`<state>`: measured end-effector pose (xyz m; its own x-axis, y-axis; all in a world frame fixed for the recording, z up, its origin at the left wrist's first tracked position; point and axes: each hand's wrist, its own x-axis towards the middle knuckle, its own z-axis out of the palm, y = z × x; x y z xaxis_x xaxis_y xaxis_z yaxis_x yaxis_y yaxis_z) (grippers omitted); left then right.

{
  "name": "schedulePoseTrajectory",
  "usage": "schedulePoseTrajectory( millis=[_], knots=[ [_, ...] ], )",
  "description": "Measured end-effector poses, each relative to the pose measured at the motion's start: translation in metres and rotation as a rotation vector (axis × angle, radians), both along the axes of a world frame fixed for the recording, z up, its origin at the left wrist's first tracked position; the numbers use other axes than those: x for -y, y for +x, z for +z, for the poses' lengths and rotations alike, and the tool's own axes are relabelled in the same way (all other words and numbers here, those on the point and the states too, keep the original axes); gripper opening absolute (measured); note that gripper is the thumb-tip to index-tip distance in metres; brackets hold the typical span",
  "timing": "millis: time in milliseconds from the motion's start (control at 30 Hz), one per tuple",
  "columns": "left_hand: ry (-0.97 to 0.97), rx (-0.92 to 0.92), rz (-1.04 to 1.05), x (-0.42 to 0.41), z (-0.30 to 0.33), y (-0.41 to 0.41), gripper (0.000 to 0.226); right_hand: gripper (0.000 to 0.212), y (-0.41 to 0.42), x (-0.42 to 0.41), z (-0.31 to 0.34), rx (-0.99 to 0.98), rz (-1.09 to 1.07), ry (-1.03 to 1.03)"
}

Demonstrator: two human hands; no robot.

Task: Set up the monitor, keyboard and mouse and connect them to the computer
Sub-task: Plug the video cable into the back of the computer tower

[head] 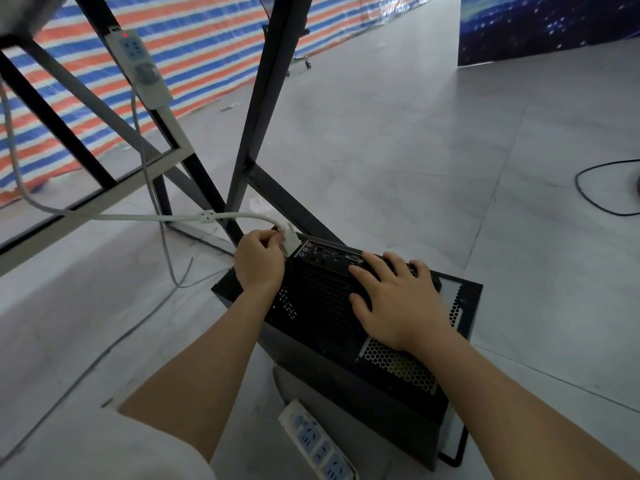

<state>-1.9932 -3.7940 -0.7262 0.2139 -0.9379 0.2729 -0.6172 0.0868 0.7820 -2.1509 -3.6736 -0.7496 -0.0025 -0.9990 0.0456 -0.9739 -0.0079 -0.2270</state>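
A black computer tower [322, 327] stands on the floor with its rear port panel [332, 254] facing up and away from me. My left hand [258, 261] pinches a white cable connector [290, 241] at the panel's left end. A thick white cable [138, 217] runs from the connector leftward under the desk. My right hand [394, 299] lies flat on the tower's perforated back, fingers spread toward the ports. No monitor, keyboard or mouse is in view.
Black metal desk legs [263, 98] rise just behind the tower. One white power strip [142, 67] hangs on the frame, another power strip [317, 441] lies on the floor near me. Thin grey cables [104, 351] cross the floor at left. A black cable [595, 188] loops at right.
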Motion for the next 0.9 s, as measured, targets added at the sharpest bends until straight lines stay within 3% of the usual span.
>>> schedulePoseTrajectory(
  millis=[533, 900],
  knots=[
    [0.040, 0.150, 0.020, 0.006, 0.005, 0.006, 0.031, 0.088, 0.003, 0.001, -0.002, -0.019, -0.024, -0.022],
    [-0.017, 0.296, 0.017, 0.010, 0.004, 0.004, 0.024, 0.089, 0.002, 0.002, -0.004, -0.031, -0.016, -0.042]
  ],
)
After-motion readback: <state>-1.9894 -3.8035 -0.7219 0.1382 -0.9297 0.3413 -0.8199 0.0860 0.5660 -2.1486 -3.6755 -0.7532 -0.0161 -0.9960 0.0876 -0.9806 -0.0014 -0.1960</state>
